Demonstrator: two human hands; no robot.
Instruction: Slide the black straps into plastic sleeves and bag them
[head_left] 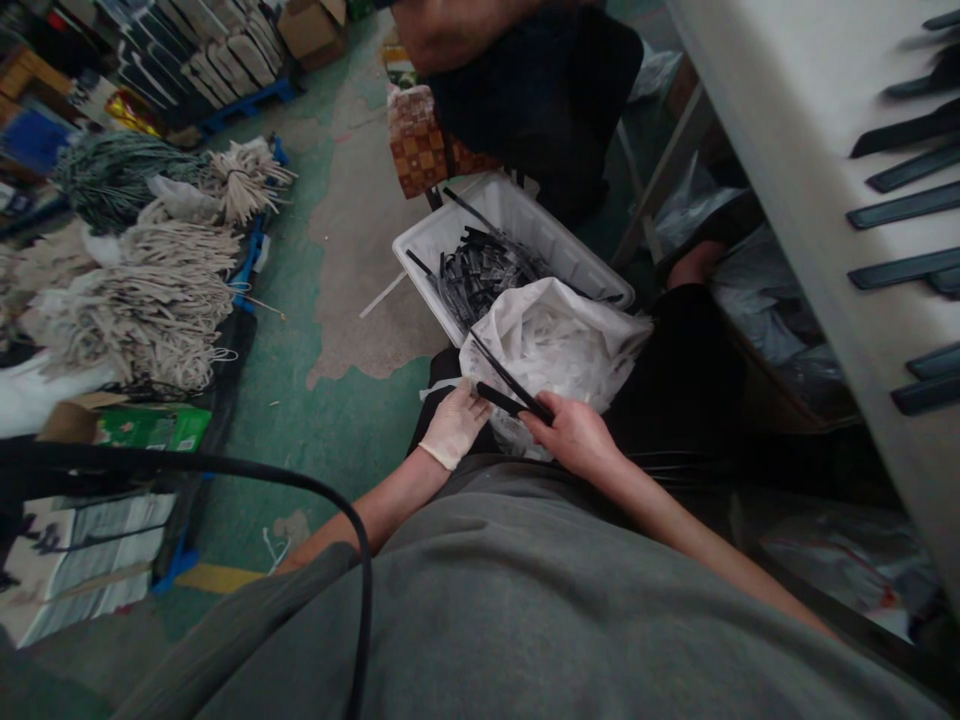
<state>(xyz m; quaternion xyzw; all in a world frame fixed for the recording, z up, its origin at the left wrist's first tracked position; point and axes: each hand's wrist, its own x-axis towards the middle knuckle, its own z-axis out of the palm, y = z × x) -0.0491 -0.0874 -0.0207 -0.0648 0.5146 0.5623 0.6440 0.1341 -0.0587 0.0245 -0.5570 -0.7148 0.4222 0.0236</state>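
Observation:
Over my lap, my right hand (577, 435) is closed around a narrow black strip (510, 380) and the near end of a wider black strip (499, 400). My left hand (454, 422), in a pale glove, pinches the other end of the wider strip. A thin whitish strip (441, 386) pokes out beside the gloved fingers. Just beyond my hands, a white bag (495, 325) lies open with whitish translucent pieces inside. Behind it stands a white plastic bin (559, 225) holding many black strips (480, 270).
To the right, black strips (907, 207) lie spaced along a pale table (795, 130). A person in dark clothes (532, 100) sits across the bin. Bundled cords (150, 290) are piled on pallets at left. A black cable (300, 475) crosses the lower left.

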